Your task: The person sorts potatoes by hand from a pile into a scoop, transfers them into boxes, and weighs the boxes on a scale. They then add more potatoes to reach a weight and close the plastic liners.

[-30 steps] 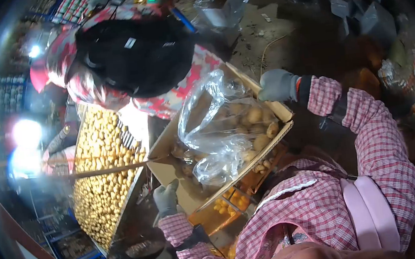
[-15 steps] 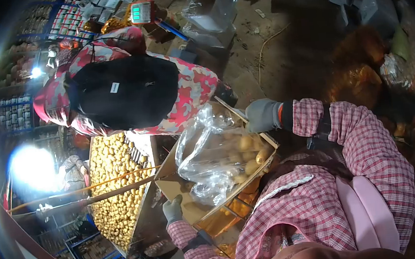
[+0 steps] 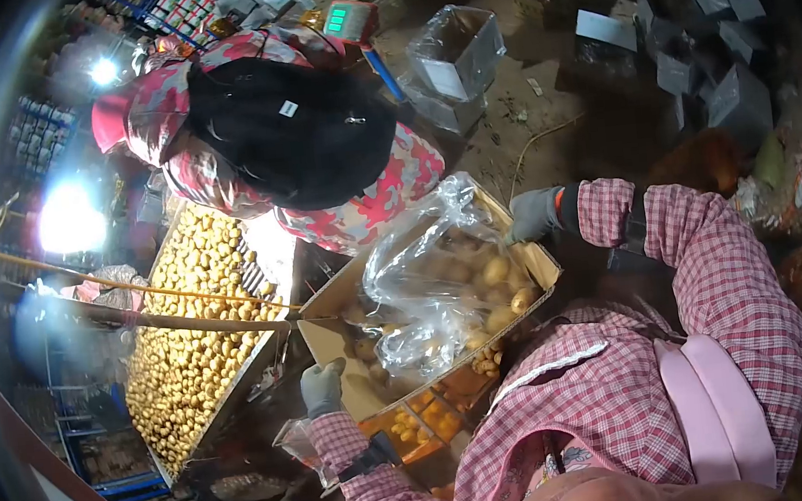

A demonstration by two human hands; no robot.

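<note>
A cardboard box [image 3: 332, 339] lined with a clear plastic bag [image 3: 422, 268] holds potatoes [image 3: 495, 275]. I carry it tilted in front of my chest. My left hand [image 3: 320, 387], in a grey glove, grips the box's near left flap. My right hand [image 3: 533, 216], also gloved, holds the far right corner of the box. Both sleeves are pink checked cloth.
A person in a red patterned jacket and black cap [image 3: 283, 131] bends over a long tray of potatoes [image 3: 192, 338] on the left. A scale with a green display [image 3: 347, 19] and a plastic-lined empty box [image 3: 454, 52] stand beyond. Grey boxes [image 3: 711, 56] lie at the far right.
The box has shifted a little right and up with both hands still on it. The person in the red jacket has leaned further over the potato tray.
</note>
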